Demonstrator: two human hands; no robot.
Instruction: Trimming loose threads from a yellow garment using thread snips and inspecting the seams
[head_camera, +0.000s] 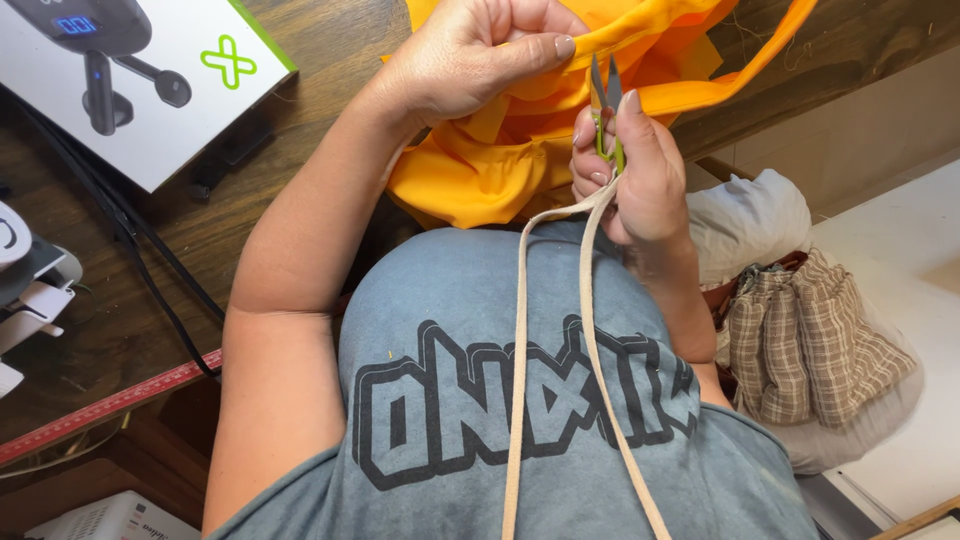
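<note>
White cardboard marks the far left of the scene: one product box (130, 90) with a green edge lies on a dark wooden table (300, 110). Near it, two black cables (150, 270) run down across the wood, and one red ruler (110, 405) lies along the table's near edge. One white device (25, 280) sits at the left border, only partly in view.

At centre, the person's left hand (470, 60) is closed, thumb pressed against the fingers, pinching a fold of one orange cloth (500, 170) that bunches between the table edge and the person's grey printed shirt (520, 400).

Just right of it, the right hand (630, 170) is curled around one pair of green-handled thread snips (605, 110), whose two blades stand slightly apart and point up at the cloth's edge. One beige cord (585, 330) loops through the same hand, and its two strands hang down over the shirt.

Farther right, two soft bundles rest near the person's side, one white fabric bundle (750, 220) and one checked drawstring bag (810, 340), against a pale floor (900, 250).
</note>
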